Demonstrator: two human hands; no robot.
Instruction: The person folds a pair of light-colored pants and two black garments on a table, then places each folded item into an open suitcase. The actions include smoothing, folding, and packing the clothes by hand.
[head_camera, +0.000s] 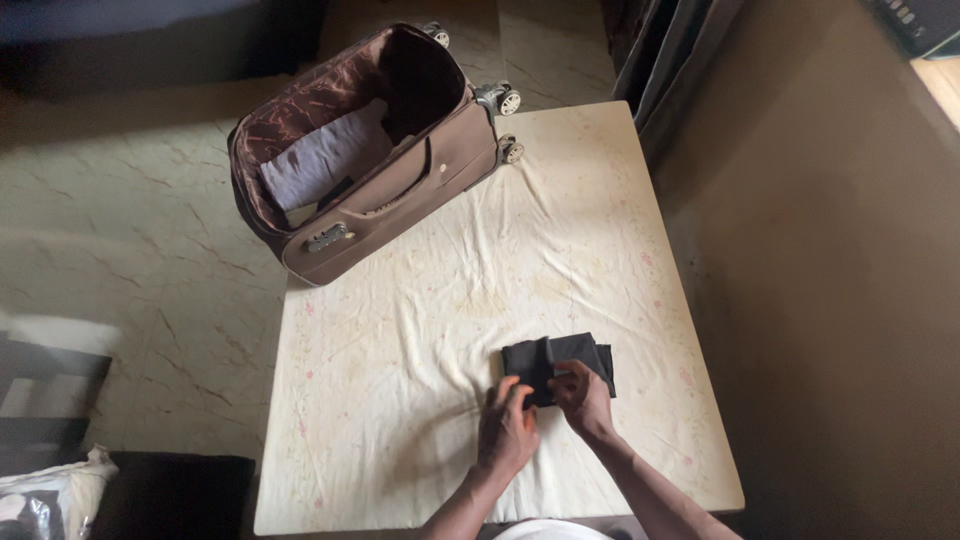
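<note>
Cloth's (570, 355) near edge (under fingers (572, 380))

head camera, steep downward look, table (420, 330) below, fairly near

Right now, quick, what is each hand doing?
Left hand: fingers curled on the near edge of the folded black cloth; whether it pinches it cannot be told.
Right hand: closed on the same cloth, pressing it to the table.

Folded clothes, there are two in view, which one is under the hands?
The dark folded cloth on the table, pinched by both hands; the pale lilac garment lies inside the open suitcase.
</note>
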